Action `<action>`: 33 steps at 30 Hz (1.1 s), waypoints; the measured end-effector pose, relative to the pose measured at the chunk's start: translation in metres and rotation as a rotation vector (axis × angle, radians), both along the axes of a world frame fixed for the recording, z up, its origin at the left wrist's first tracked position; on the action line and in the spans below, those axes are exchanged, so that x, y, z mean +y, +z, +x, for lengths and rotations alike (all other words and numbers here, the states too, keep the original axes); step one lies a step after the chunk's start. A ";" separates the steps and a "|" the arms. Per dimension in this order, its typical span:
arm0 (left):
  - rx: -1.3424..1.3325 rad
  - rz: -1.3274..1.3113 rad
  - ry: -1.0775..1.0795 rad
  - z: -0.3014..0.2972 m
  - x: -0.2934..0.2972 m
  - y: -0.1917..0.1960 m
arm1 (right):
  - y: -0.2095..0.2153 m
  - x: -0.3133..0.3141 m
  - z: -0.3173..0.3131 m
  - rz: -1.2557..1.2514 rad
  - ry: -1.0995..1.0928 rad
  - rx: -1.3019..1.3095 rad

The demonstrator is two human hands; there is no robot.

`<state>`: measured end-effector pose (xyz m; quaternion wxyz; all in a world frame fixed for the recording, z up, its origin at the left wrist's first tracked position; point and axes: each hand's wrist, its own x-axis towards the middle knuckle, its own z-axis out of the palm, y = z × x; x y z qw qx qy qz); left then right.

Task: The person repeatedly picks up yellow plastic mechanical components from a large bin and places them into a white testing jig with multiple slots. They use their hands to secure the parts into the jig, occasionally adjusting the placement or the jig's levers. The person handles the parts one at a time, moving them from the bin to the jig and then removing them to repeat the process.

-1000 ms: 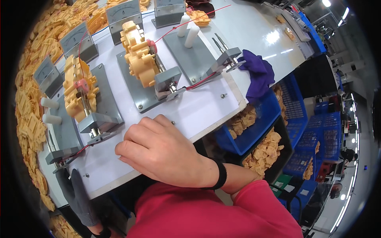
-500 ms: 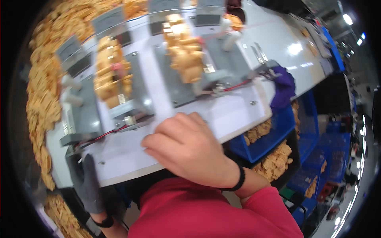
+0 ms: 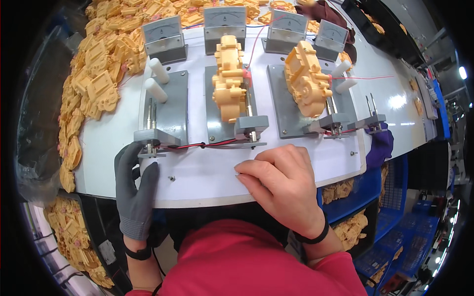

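My left hand (image 3: 137,192), in a grey glove, has its fingers and thumb round the left end of a grey probe block (image 3: 155,136) with two upright metal pins. My bare right hand (image 3: 286,185) is over the white board's front part, fingers curled and thumb close to the index finger. Whether anything is between those fingertips cannot be seen. Beyond the hands, a yellow plastic gearbox housing (image 3: 229,81) stands on the middle grey plate, metal pins against its lower right. Another yellow housing (image 3: 306,81) with a red wire is on the right plate.
Several analog panel meters (image 3: 224,28) line the board's back. White posts (image 3: 156,91) rise from the left plate. Heaped yellow housings (image 3: 101,79) cover the left and back. A purple cloth (image 3: 380,145) hangs at the right, near blue crates (image 3: 345,202).
The view has turned and steadied, so the board now appears level and farther right. My left hand stays at the same probe block; my right hand remains curled over the board's front.
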<state>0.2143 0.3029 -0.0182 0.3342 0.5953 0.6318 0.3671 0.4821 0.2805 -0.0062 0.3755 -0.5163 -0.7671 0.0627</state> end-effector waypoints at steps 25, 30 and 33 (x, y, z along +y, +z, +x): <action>-0.089 0.105 -0.071 0.004 0.000 0.009 | 0.002 -0.005 -0.007 -0.064 -0.046 -0.051; -0.118 0.139 -0.054 0.004 0.000 0.005 | 0.002 -0.007 -0.009 -0.114 -0.056 -0.045; -0.144 0.156 -0.050 0.002 0.000 0.002 | 0.003 -0.007 -0.010 -0.123 -0.059 -0.045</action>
